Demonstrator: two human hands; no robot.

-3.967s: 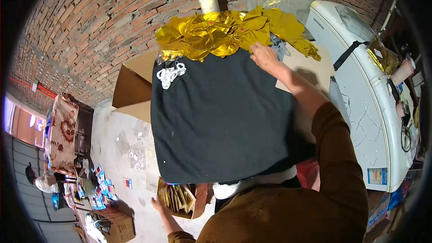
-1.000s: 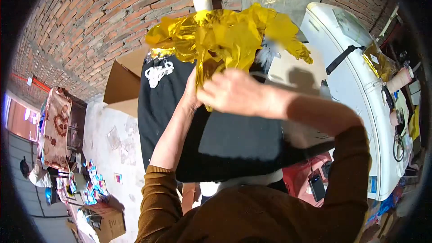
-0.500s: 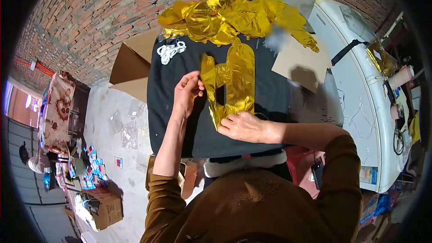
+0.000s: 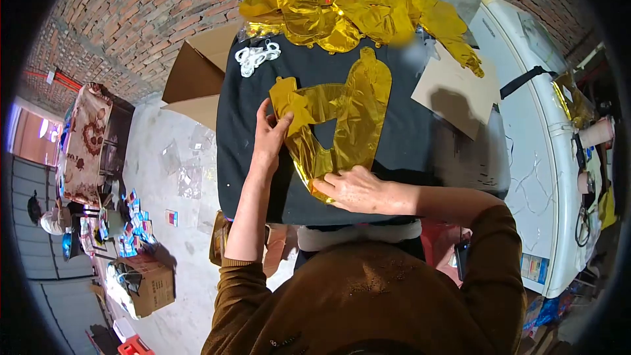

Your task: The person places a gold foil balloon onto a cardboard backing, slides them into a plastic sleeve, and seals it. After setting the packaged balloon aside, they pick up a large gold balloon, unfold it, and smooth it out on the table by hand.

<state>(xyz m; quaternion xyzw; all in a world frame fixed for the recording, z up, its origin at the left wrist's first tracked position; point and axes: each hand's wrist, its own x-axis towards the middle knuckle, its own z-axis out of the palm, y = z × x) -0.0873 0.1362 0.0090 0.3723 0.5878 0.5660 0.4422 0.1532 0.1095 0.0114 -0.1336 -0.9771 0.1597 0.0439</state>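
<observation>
A flat gold foil balloon (image 4: pixel 360 118), shaped like a letter A with its point toward me, lies on the black cloth (image 4: pixel 244 108). My left hand (image 4: pixel 268 143) is at the edge of its left leg, thumb over the foil and fingers at the rim, pinching it. Down at the pointed end, my right hand (image 4: pixel 360 189) has its fingers closed on the foil. The middle of the letter shows a dark gap, and small tabs stick out at the far ends of both legs.
More crumpled gold foil balloons (image 4: pixel 328 16) are heaped along the far edge. A bundle of white string (image 4: pixel 256 58) lies at the far left, a cardboard sheet (image 4: pixel 453 89) at the right. An open carton (image 4: pixel 194 79) stands left of the table, a white appliance (image 4: pixel 526 131) right.
The left leg has been spread outward and flattened, so the A shape lies wider. My left hand went from beside the foil to holding its edge. My right hand stays at the point.
</observation>
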